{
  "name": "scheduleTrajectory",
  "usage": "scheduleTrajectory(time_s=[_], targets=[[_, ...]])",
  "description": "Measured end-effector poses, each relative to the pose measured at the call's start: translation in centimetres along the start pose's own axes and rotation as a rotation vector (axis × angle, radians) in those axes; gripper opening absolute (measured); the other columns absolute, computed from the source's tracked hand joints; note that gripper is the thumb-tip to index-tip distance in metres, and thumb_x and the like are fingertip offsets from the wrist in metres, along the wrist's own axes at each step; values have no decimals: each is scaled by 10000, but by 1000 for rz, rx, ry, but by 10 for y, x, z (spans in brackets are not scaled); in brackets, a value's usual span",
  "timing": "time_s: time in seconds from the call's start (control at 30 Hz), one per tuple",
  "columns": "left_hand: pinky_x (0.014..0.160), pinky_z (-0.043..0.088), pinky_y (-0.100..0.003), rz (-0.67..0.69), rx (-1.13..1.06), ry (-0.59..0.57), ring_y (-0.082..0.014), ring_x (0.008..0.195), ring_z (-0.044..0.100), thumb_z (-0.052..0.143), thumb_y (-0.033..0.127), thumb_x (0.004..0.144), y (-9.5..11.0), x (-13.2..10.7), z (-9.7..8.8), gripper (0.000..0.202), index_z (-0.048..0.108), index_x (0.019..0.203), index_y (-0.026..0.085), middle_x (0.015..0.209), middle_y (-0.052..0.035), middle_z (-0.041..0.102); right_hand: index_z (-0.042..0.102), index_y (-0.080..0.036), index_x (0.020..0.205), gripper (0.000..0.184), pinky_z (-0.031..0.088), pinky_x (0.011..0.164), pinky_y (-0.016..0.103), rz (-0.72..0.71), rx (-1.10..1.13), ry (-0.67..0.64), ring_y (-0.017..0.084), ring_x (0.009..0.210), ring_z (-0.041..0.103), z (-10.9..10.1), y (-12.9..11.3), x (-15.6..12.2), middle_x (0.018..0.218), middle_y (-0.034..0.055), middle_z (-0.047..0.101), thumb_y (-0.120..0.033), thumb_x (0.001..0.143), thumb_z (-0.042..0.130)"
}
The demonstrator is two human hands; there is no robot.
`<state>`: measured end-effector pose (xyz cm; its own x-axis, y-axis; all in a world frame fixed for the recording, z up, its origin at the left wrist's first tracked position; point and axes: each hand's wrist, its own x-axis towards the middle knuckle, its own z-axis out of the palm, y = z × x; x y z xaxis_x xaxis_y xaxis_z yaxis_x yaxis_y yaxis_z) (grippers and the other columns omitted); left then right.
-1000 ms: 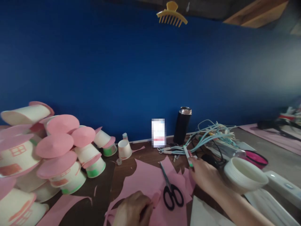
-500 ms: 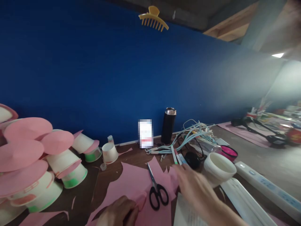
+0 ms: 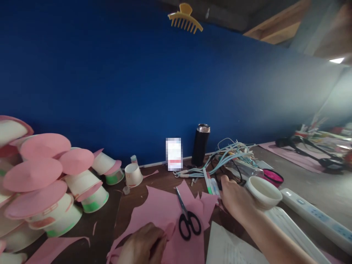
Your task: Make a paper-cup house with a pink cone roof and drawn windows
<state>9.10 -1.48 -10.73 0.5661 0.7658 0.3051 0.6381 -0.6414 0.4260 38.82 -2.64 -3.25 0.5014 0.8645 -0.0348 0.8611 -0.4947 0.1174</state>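
My left hand point(image 3: 144, 242) rests low on the pink paper point(image 3: 156, 205), its fingers curled together around a small pink paper piece point(image 3: 169, 231) at the fingertips. Black-handled scissors point(image 3: 187, 220) lie on the same paper, blades pointing away, just right of that hand. To the right, my right hand point(image 3: 233, 198) reaches down beside several markers point(image 3: 210, 183) and covers the spot where a black round object sat. Its fingertips are mostly hidden, so I cannot tell what they hold. A printed white sheet point(image 3: 225, 242) lies below my right forearm.
Paper cups with pink discs point(image 3: 45, 146) crowd the left side. A single paper cup point(image 3: 133, 175), a blurred-out upright screen point(image 3: 174, 154) and a black flask point(image 3: 200, 146) stand along the blue wall. Cables point(image 3: 228, 157), stacked white cups point(image 3: 264, 190) and a power strip point(image 3: 316, 212) are rightward.
My right hand has moved off the right edge of the pink paper, toward the black round object beside the markers, now hidden. My left hand stays on the paper. The view has shifted slightly.
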Motion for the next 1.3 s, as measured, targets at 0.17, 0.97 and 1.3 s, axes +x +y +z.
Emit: scheduleTrajectory(time_s=[0.17,0.97,1.3], targets=[[576,423,-212,-6,14,-2,-143,676,638,499,176,866,0,0,0,203,610,707,237,721,2,660,611,-140,1122,239,570,738,361,-31,29,-11,172,819,682,8,5,2,1000,47,684,-308,955,576],[628,428,-224,-111,-113,-63,-148,711,639,484,181,885,12,4,-17,228,646,731,222,744,-5,656,641,-116,1045,251,446,637,335,-125,264,162,271,776,669,-36,-13,-16,968,161,658,-224,849,525],[644,363,-226,-228,-223,-74,-122,716,589,464,155,895,18,8,-28,234,599,711,209,770,14,609,568,-212,827,147,440,568,231,-552,1166,-196,139,622,530,-17,-68,-84,689,-29,554,-357,850,577]])
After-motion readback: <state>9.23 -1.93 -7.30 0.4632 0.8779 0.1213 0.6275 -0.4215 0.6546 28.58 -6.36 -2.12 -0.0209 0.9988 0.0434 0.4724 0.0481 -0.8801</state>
